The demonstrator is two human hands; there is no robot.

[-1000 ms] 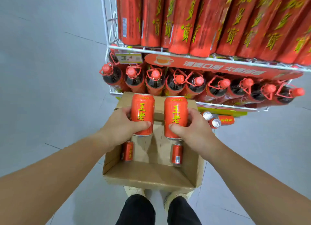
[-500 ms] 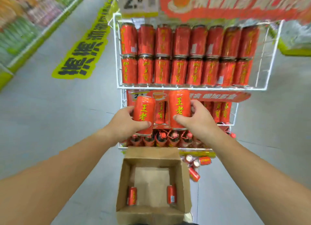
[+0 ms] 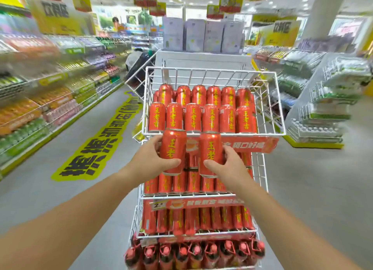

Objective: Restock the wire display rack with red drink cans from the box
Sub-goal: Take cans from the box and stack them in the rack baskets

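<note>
My left hand (image 3: 149, 161) grips one red drink can (image 3: 173, 148) with yellow characters, held upright. My right hand (image 3: 227, 167) grips a second red can (image 3: 211, 151) beside it. Both cans hover just below the front rim of the white wire rack's top basket (image 3: 214, 133), which holds two rows of the same red cans (image 3: 201, 116). The basket's back part stands bare of cans. The box is out of view.
Lower rack shelves (image 3: 191, 194) are packed with red cans, and red-capped bottles (image 3: 193, 251) fill the bottom tier. Store shelving (image 3: 50, 100) lines the aisle on the left, another display (image 3: 327, 108) stands at the right. A yellow floor sticker (image 3: 94, 148) lies left of the rack.
Both hands have lifted their cans from over the box up past the lower shelves to the top basket's front rim. My view has tilted up, and the box has dropped out of sight.
</note>
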